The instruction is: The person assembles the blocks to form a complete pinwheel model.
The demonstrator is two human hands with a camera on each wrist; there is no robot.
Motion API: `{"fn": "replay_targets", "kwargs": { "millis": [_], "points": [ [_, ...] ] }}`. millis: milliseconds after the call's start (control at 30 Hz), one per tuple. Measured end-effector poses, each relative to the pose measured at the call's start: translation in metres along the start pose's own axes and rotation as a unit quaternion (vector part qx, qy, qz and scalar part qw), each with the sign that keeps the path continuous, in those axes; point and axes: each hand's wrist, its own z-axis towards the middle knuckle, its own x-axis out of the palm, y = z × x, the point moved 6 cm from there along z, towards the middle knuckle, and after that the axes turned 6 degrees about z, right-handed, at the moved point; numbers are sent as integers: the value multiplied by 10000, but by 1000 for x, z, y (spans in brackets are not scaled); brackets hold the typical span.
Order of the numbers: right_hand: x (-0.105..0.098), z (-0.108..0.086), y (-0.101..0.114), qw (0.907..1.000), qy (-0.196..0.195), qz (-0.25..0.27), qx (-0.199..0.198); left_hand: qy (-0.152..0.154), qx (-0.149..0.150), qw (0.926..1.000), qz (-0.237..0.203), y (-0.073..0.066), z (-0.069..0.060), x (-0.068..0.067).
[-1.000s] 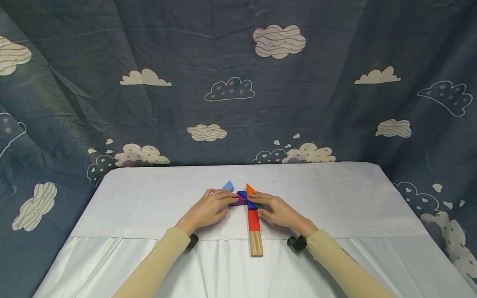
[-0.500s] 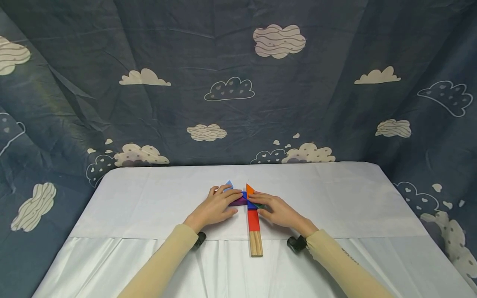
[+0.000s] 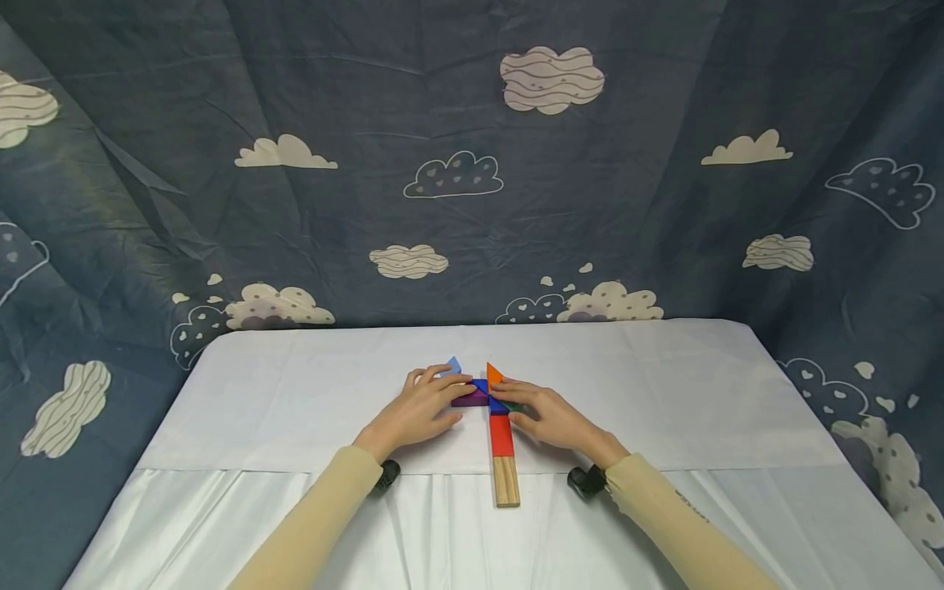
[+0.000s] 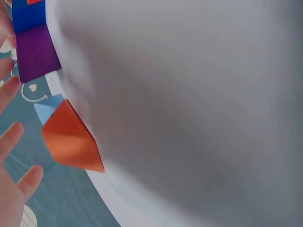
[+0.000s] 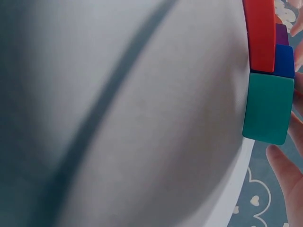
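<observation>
In the head view, my left hand [image 3: 415,411] is over the left end of the block group, its fingertips at a purple block [image 3: 470,401] and a blue triangular block [image 3: 480,383]. The left wrist view shows its fingers spread, apart from an orange block [image 4: 71,135] that the hand hides in the head view. My right hand [image 3: 551,415] rests its extended fingers over the other side of the group, partly covering a green block [image 5: 269,108]. Beneath those fingers lies another blue piece [image 3: 498,407]. An orange triangular block [image 3: 494,374] points away at the far side.
A red block [image 3: 501,435] and a bare wooden block [image 3: 506,482] run in line towards me. Behind my left fingers stands a light blue triangular block [image 3: 453,366]. White cloth covers the table [image 3: 664,385], with a cloud-printed curtain [image 3: 619,213] behind it.
My left hand shifts right along the purple block, then back a little left, its fingers more spread. The right hand stays put, and the blocks hold nearly the same places.
</observation>
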Motion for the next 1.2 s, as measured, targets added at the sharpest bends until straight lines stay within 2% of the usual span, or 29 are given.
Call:
{"fn": "replay_targets", "kwargs": {
  "millis": [333, 1200],
  "points": [
    [0, 1, 0, 10000, 6, 11, -46, 259, -43, 9991, 346, 4, -6, 2],
    [-1, -1, 2, 10000, -3, -14, -74, 39, 48, 9998, 188, 1, -8, 4]
  ]
}}
